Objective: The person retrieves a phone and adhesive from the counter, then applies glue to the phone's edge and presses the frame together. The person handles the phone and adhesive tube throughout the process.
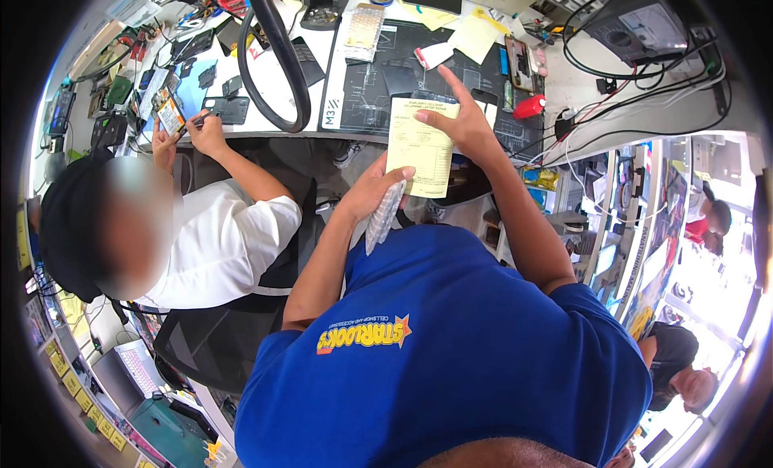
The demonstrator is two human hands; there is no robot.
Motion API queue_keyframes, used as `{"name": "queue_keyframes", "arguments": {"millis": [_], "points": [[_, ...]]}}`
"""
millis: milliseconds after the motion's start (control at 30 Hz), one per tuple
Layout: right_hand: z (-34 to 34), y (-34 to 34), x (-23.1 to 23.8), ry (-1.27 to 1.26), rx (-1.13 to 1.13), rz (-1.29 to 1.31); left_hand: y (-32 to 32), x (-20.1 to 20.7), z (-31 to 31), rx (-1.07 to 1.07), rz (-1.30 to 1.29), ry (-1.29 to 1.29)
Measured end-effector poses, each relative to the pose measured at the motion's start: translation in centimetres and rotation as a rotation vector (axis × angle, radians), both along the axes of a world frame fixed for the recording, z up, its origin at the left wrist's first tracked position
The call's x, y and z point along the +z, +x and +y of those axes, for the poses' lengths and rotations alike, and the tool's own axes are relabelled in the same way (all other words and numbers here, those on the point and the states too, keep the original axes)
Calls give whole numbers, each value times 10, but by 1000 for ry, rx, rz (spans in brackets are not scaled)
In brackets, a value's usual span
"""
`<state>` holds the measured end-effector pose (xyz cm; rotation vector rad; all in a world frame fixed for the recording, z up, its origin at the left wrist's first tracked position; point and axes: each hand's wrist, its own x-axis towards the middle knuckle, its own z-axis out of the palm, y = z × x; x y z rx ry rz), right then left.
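Observation:
A yellow printed slip (419, 158) is held upright in front of my blue shirt, over the table's near edge. My left hand (372, 192) grips its lower left side, thumb on the front, along with a clear bubble-wrap pouch (385, 217) that hangs below. Whatever the pouch may contain cannot be made out. At the slip's upper right is my right hand (467, 126), its thumb pressed on the paper and its index finger stretched out toward the table. The other right fingers are partly hidden behind the slip. Beyond lies a black work mat (354, 98).
On the left, a person in white (233, 243) holds an opened phone (170, 114). A thick black cable loop (274, 74) hangs over the table. Yellow papers (475, 41), a bubble-wrapped item (365, 32) and a red bottle (529, 107) lie beyond. An analog meter (644, 29) stands far right.

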<state>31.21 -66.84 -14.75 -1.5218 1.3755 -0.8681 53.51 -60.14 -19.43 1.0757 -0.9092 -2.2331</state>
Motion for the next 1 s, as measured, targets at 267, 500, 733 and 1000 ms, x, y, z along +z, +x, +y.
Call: {"name": "queue_keyframes", "arguments": {"millis": [267,500,733,1000], "points": [[9,-13,-3,16,-61,0,-22,5,7,51,38,-97],[5,-10,11,41,-77,-16,-25,16,7,9,60,-65],[9,-4,8,-130,-173,39,-36,16,11,155,-8,-263],[19,11,11,-328,-268,149,-33,17,8,86,26,-236]]}}
